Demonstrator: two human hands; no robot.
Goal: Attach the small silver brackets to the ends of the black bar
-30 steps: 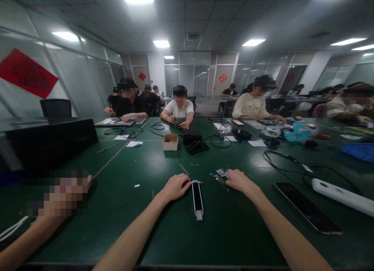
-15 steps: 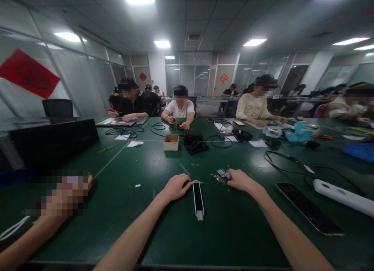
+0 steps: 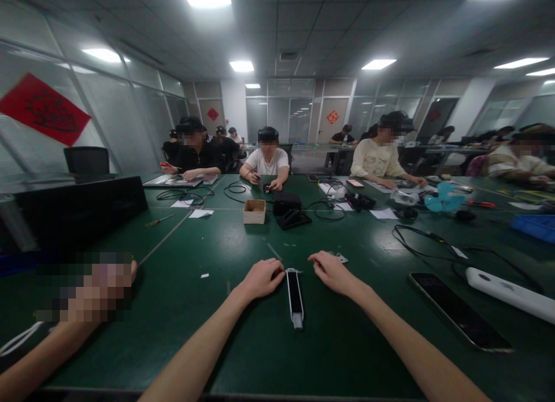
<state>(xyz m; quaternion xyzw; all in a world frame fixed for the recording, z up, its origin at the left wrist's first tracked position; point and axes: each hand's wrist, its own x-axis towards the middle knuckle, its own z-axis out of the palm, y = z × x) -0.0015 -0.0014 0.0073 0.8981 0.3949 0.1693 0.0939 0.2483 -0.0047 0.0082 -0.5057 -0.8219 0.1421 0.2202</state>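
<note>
A long, narrow white-framed piece with a black middle and a grey tab at its near end lies on the green table in front of me. My left hand rests to its left, its curled fingers closed at the upper left edge. A short thin bit sticks out to the right of that top end. Across from it, my right hand hovers low with bent fingers drawn together; whatever sits between the tips is too small to make out. Behind that hand, a small metal plate partly shows.
At right lie a black phone, a white power strip and black cables. Farther off stand a small cardboard box, a black case and a blue fan. A neighbour's blurred hand is at left; several people sit opposite.
My right hand has moved left from the small metal parts toward the top of the white-framed piece, now covering most of those parts. My left hand and the piece have stayed put.
</note>
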